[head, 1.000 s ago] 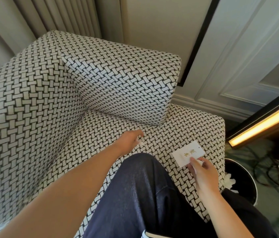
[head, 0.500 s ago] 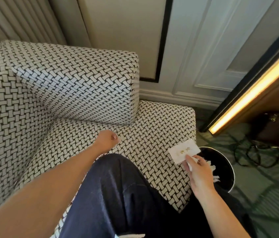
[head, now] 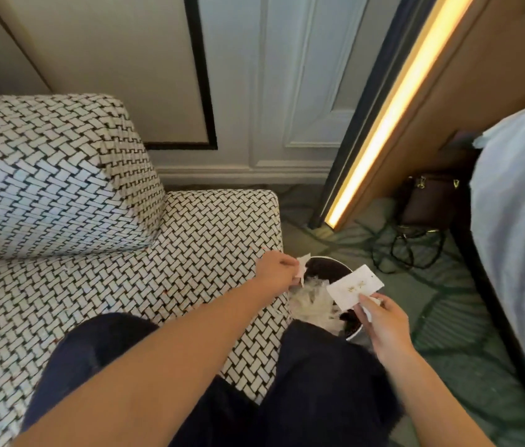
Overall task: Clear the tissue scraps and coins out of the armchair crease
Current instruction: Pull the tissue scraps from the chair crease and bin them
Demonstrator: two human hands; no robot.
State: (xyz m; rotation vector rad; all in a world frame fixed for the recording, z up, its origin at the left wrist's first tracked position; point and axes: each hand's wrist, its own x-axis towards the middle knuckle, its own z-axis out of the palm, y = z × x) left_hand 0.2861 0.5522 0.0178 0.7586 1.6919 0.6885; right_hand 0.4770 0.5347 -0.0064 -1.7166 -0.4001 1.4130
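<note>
White tissue scrap (head: 303,265) pinched in left hand (head: 279,270), just over bin (head: 329,269) rim on armchair (head: 190,253) side. Right hand (head: 384,321) grips card (head: 354,287) above bin. Risk: tissue scrap released short of opening drifts to seat or floor; card may deflect it.

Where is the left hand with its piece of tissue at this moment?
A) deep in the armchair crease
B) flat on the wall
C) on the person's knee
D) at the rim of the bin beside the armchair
D: the left hand pinches the tissue scrap at the rim of the bin, past the armchair seat; the right hand holds a card.
</note>
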